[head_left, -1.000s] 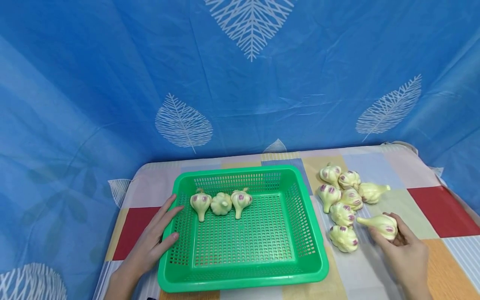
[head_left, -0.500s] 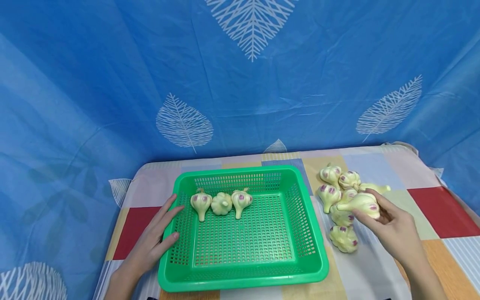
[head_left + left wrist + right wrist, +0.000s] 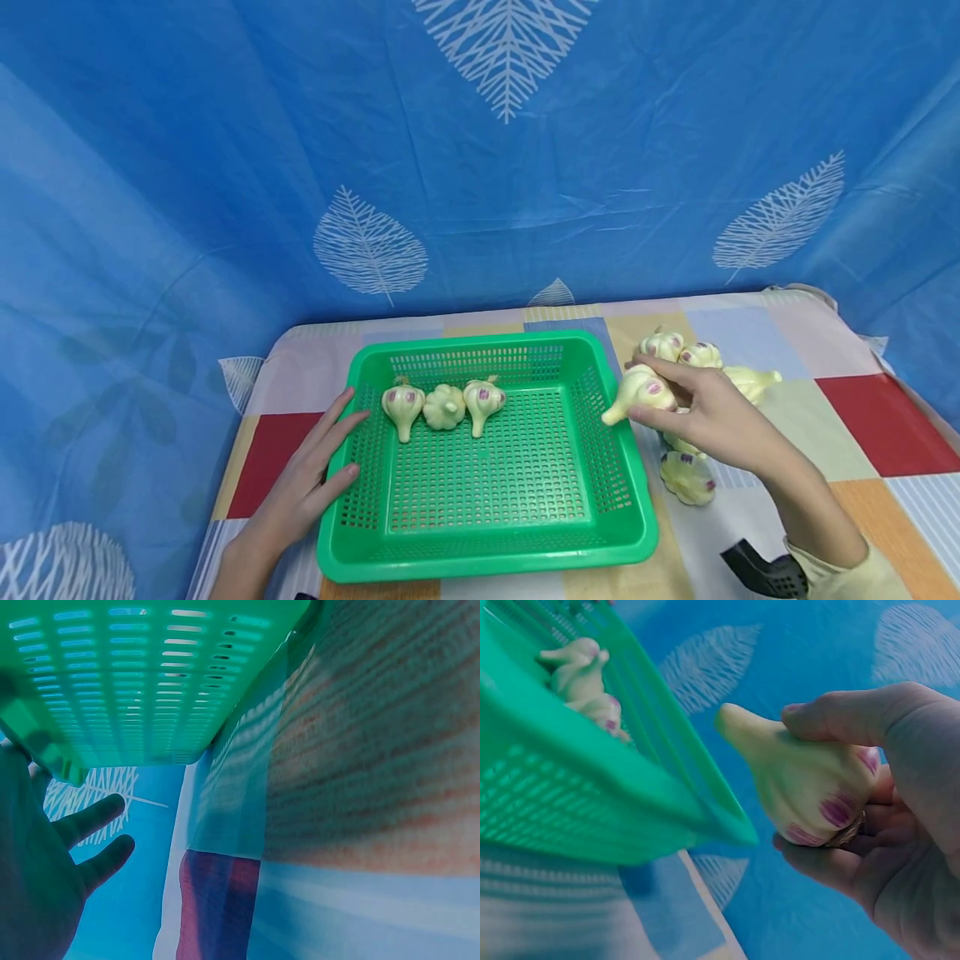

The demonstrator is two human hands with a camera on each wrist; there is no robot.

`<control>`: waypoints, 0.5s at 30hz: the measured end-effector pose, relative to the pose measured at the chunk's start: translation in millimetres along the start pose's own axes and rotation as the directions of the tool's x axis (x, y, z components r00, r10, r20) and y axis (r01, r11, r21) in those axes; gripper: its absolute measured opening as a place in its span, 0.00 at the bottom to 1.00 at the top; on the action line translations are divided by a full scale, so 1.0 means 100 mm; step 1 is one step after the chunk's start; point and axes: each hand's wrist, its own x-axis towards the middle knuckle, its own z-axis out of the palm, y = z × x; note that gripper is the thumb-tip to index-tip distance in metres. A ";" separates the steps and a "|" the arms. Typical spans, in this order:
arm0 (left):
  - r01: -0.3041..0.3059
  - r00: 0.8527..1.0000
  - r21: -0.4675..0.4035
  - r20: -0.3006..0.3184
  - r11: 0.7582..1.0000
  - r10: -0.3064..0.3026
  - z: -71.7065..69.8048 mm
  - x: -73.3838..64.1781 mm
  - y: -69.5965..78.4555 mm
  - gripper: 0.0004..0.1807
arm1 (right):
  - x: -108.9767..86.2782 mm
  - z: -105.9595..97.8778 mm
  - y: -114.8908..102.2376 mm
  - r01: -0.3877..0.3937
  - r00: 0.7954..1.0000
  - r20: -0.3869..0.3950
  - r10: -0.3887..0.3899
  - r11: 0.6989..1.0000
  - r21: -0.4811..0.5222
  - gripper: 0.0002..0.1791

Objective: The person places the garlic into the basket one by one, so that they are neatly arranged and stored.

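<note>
My right hand [image 3: 708,412] pinches a garlic bulb [image 3: 640,392] between thumb and fingers, its stem pointing left over the right rim of a green basket [image 3: 487,562]. In the right wrist view the bulb [image 3: 810,780] shows purple streaks and a brown root end, lifted beside the basket wall. My left hand [image 3: 303,479] rests on the basket's left rim with fingers spread and straight. Inside the basket, along its back, three garlic bulbs [image 3: 443,407] stand in a row. The left wrist view shows my left fingers [image 3: 94,821] below the basket's slotted side.
Several more garlic bulbs [image 3: 687,477] lie in a cluster on the table right of the basket, some hidden by my right hand. A checkered cloth [image 3: 757,525] covers the table. Behind hangs a blue leaf-patterned curtain [image 3: 600,167].
My right hand has raised the garlic bulb and carried it left from the right side of the table, across the cluster, to the basket's right rim. My left hand has stayed in place.
</note>
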 end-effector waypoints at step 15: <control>0.005 1.000 -0.014 0.003 1.000 -0.005 -0.01 0.01 0.01 0.38 | 0.64 0.22 -0.18 0.081 0.957 0.284 -0.065 0.996 -0.043 0.31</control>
